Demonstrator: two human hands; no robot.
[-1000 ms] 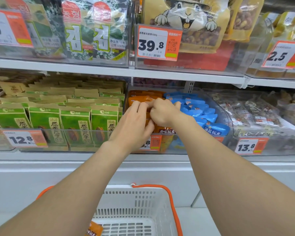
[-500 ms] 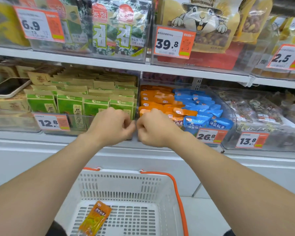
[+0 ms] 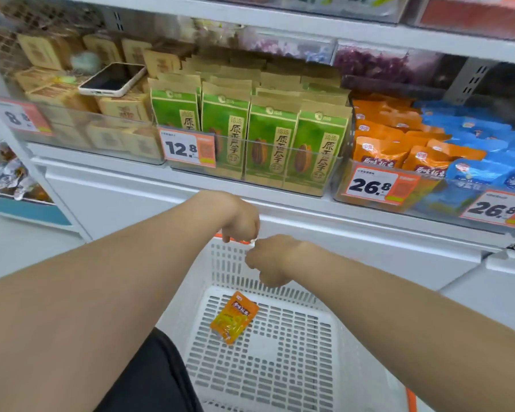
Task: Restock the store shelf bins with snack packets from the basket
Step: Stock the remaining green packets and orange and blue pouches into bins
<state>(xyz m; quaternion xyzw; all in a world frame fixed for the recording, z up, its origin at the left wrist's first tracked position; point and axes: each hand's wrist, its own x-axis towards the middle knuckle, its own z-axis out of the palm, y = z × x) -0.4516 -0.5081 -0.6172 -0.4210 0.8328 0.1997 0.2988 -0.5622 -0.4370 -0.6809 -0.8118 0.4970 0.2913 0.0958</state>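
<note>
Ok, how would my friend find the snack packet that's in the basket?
Look below the shelves at the white slotted basket in front of the person. On its floor, near the far left corner, lies one small orange packet with a yellow patch. It is the only packet showing in there; the other orange packets sit up in a shelf bin.

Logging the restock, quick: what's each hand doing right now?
Left hand: closed, fingers curled under, nothing visible in it.
Right hand: closed, fingers curled under, nothing visible in it.
</note>
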